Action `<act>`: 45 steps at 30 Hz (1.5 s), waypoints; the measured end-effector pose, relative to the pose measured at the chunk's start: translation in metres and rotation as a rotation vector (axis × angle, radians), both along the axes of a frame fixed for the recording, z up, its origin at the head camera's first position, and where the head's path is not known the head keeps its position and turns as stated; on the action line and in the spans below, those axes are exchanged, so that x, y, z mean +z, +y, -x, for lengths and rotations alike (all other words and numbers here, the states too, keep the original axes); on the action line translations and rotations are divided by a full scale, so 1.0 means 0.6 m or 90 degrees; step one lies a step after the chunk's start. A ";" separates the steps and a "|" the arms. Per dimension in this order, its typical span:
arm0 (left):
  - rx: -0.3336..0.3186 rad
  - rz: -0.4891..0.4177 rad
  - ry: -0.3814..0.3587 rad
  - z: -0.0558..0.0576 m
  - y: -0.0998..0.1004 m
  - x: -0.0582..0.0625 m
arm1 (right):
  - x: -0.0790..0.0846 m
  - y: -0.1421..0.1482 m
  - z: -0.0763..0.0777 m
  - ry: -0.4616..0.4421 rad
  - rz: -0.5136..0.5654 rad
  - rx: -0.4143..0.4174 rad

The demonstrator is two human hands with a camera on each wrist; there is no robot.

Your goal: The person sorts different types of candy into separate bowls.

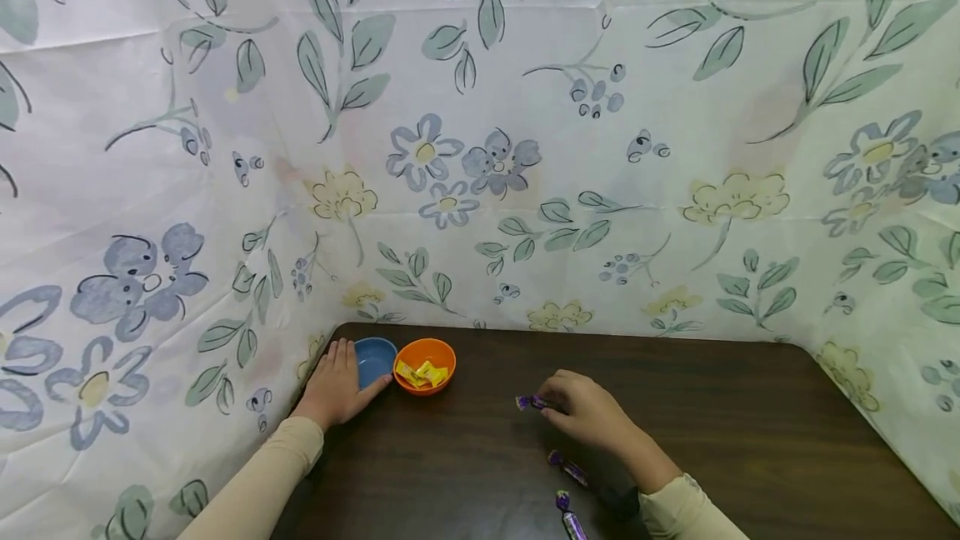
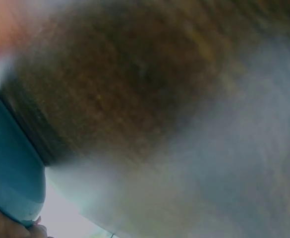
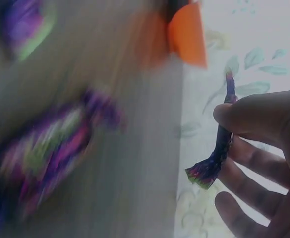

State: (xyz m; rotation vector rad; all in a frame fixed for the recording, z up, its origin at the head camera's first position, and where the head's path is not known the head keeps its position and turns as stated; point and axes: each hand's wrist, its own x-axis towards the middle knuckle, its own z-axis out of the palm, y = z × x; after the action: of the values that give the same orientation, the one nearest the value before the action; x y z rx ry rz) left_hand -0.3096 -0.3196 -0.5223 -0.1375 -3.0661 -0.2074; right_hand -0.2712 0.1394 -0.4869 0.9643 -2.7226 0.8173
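My left hand [image 1: 333,388] lies against a small blue bowl [image 1: 375,359] at the table's far left corner, fingers straight along its left side and thumb stretched across its front. In the left wrist view, fingertips touch the outside of the blue bowl [image 2: 13,166]. Between thumb and fingers, my right hand [image 1: 592,417] pinches a candy in a purple twist wrapper [image 1: 531,402], held up off the table. The right wrist view shows this candy [image 3: 223,141] tilted near upright. Two more purple-wrapped candies, one nearer [image 1: 573,523] and one farther [image 1: 568,468], lie by the right forearm.
Touching the blue bowl's right side is an orange bowl [image 1: 444,352] with several yellow-wrapped candies [image 1: 430,373] inside. The dark brown table [image 1: 480,457] has floral cloth [image 1: 562,257] hanging behind it and at both sides.
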 end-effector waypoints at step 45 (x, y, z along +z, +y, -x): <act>-0.019 0.027 -0.016 0.003 0.003 0.009 | 0.032 -0.446 0.099 -0.135 0.154 -0.049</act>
State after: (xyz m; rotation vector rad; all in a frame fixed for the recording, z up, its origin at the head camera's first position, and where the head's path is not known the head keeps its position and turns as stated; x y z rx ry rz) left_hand -0.3113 -0.3178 -0.5172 -0.1837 -3.0957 -0.1469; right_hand -0.3307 -0.1282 -0.4675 0.7568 -2.7234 1.2645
